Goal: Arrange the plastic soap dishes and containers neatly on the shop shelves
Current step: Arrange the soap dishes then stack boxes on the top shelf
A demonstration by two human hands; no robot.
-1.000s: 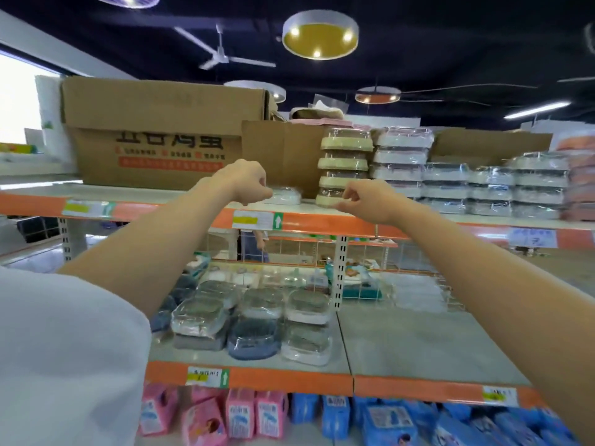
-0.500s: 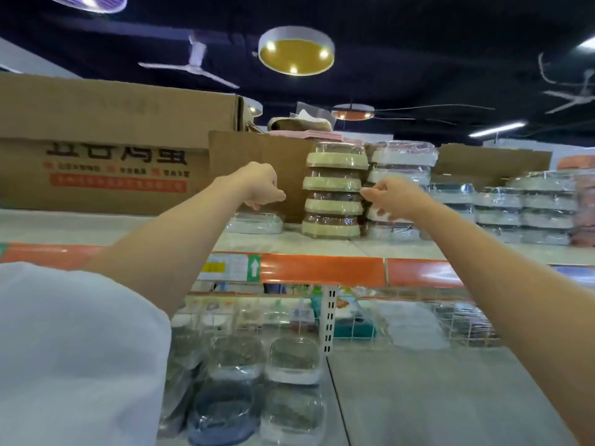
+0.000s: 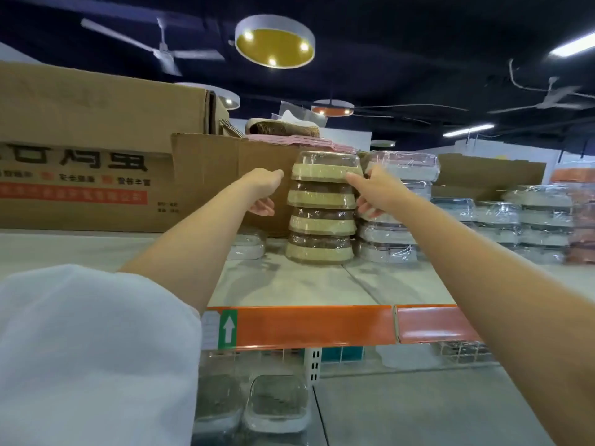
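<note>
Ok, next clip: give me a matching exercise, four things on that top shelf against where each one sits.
Things:
1. stack of beige soap dishes
2. big cardboard box
3. single white dish
4. left hand

Places:
A. far left of the shelf
B. low on the shelf, left of the beige stack
C. between the two hands
D. beside the stack's upper left

Pairs: 1-C, 2-A, 3-B, 4-D

Glossy shrink-wrapped plastic soap dishes; matt cardboard box.
</note>
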